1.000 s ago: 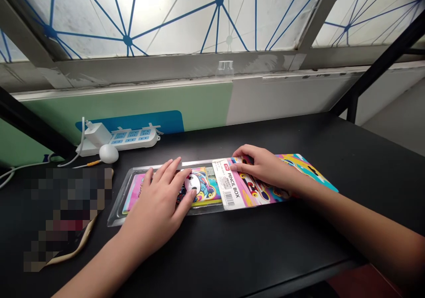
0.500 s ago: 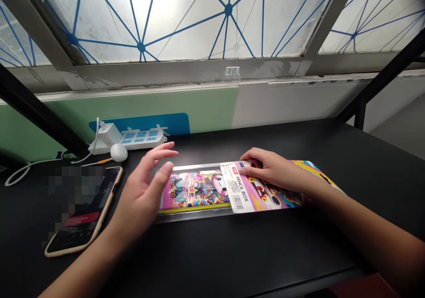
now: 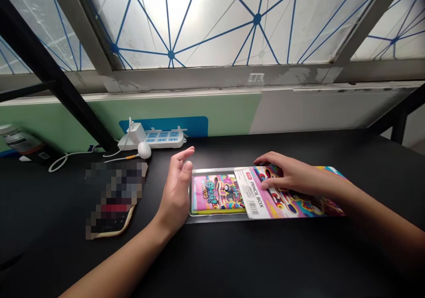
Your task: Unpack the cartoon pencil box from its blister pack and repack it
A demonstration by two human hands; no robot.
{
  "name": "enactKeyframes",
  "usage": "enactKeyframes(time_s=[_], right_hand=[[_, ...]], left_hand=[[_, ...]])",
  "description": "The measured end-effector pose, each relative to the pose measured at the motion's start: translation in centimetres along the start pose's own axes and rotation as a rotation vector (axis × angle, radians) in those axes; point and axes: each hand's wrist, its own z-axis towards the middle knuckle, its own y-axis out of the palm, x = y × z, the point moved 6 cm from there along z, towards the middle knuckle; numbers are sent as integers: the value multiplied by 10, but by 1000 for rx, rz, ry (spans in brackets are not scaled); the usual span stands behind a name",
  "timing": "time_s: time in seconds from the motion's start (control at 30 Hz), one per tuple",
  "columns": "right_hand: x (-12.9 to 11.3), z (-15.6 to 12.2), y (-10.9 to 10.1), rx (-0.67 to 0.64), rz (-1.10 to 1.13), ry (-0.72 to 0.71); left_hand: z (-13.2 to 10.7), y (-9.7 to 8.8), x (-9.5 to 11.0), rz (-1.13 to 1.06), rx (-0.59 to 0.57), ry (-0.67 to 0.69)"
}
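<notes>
A colourful pencil box point(image 3: 217, 194) lies in a clear plastic tray point(image 3: 215, 218) on the black desk. Its right part is hidden by a printed cardboard card point(image 3: 254, 200) marked "PENCIL BOX", with a barcode. My left hand point(image 3: 177, 191) stands on edge at the tray's left end, fingers stretched out and thumb raised; its palm side faces the tray and seems to touch it. My right hand point(image 3: 285, 174) rests over the card, thumb on its printed face and fingers at its far edge, holding it. The fingertips at that edge are partly hidden.
A phone point(image 3: 116, 218), partly blurred out, lies left of my left forearm. Behind it are a white power strip point(image 3: 162, 138) with a plug and cables, and a round white object point(image 3: 144, 150). A bottle point(image 3: 25, 141) is at far left. Black frame bars point(image 3: 66, 90) flank the desk.
The view has swung left, bringing in the bottle. Less of the pencil box shows beside the card than before. My left hand has come up against the tray's left end.
</notes>
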Motion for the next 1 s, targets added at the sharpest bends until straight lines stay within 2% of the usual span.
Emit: enactKeyframes(time_s=[0.1, 0.33, 0.4, 0.47, 0.53, 0.6, 0.73, 0.87, 0.93, 1.0], right_hand=[[-38, 13, 10, -3, -130, -57], [-142, 42, 44, 44, -359, -323], [-160, 43, 49, 88, -413, -367], [-167, 38, 49, 156, -447, -386], [-160, 28, 45, 210, -442, -396], [-141, 15, 39, 247, -407, -404], [-79, -7, 18, 333, -308, -344], [-24, -10, 0, 265, -124, -155], [-16, -10, -4, 255, -61, -106], [-19, -9, -2, 246, -53, -110]], left_hand=[[1, -3, -7, -95, 44, -34], [2, -4, -7, -201, 72, -35], [4, -6, -8, -210, 103, -61], [5, -8, -11, -217, 140, -120], [5, -10, -16, -205, 160, -213], [4, -10, -21, -167, 168, -322], [3, -6, -26, -194, 157, -487], [7, -5, -29, -234, 157, -565], [9, -7, -31, -234, 186, -583], [10, -9, -32, -240, 211, -582]])
